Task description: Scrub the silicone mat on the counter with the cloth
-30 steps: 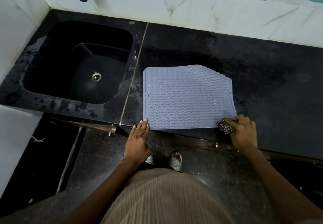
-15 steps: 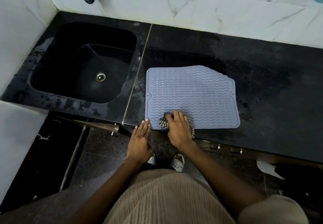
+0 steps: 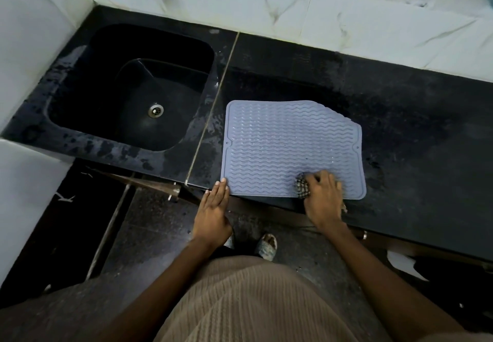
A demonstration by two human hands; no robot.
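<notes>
Right hand [image 3: 324, 200] slid rightward, fingers clamped on cloth [image 3: 302, 188]; left hand [image 3: 213, 208] fingers together, flat.

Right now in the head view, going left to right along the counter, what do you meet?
sink → counter seam → left hand → silicone mat → checked cloth → right hand → bare wet counter

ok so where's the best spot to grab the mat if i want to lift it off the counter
Probably the silicone mat at its near right corner, from the counter's front edge: it lies flat and that edge reaches the lip, so fingers could slip under. The left hand already rests on the near left corner.
</notes>
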